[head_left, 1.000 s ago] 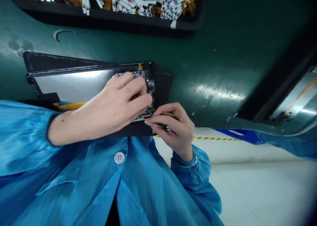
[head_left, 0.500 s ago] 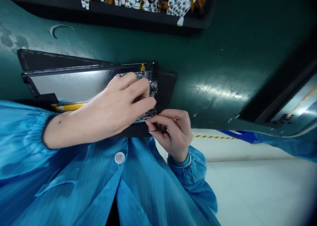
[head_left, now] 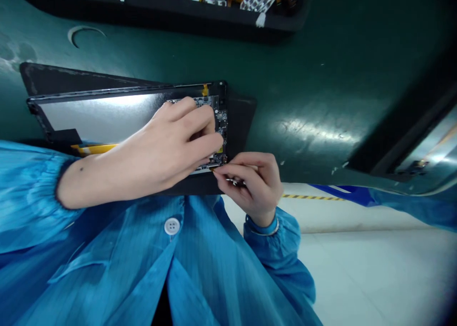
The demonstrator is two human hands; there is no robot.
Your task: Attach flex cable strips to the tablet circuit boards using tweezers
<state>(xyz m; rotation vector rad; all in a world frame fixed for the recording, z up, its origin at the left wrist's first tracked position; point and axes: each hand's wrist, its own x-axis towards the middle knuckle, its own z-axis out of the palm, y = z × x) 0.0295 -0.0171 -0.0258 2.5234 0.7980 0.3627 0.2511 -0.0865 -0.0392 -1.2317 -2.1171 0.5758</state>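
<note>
Both hands (head_left: 162, 147) (head_left: 255, 183) (fingers (head_left: 200, 121)) on circuit board (head_left: 221, 122)

A person in a blue coat works at a dark green table (head_left: 314, 69), where an opened tablet (head_left: 103, 116) with a silvery inner panel lies on a black mat (head_left: 243, 119). The left hand (head_left: 171, 143) rests over the circuit board (head_left: 221, 121) at the tablet's right end, its bent fingers pressing down on it. Just beside it, the right hand (head_left: 254, 181) pinches a thin metal tool (head_left: 237, 182) at the board's near corner. A black tray (head_left: 214, 14) of small white and orange parts sits along the table's far edge.
</note>
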